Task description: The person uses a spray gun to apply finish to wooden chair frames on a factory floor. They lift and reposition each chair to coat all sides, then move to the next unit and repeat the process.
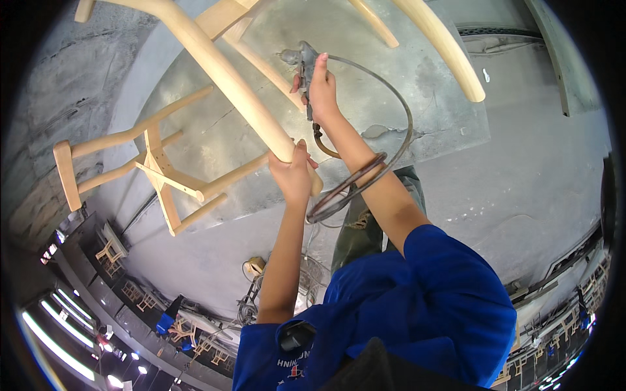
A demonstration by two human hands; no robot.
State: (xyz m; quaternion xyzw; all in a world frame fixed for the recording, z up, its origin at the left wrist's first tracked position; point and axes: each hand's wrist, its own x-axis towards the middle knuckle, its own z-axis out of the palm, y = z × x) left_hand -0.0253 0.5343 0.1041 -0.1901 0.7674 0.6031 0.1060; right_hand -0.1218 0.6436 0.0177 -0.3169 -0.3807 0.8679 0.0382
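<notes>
Our left hand (291,176) wraps the end of a pale round wooden chair leg (228,78); the unfinished wooden chair (153,166) lies upturned on the grey concrete slab (391,98). Our right hand (321,91) grips a grey metal spray gun (304,62) against the frame. Its dark hose (398,104) loops over our right forearm.

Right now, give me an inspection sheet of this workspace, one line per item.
Surface: grey, stained concrete floor.
Job's things: unfinished wooden chair frame; metal spray tool.
Clutter: tangle of cords by a small round object.
Grippers: left hand grips a chair rail; right hand grips the spray tool.
Cables: dark hose loops from the tool round the right forearm.
Surroundings: more wooden chair frames, strip lights.
</notes>
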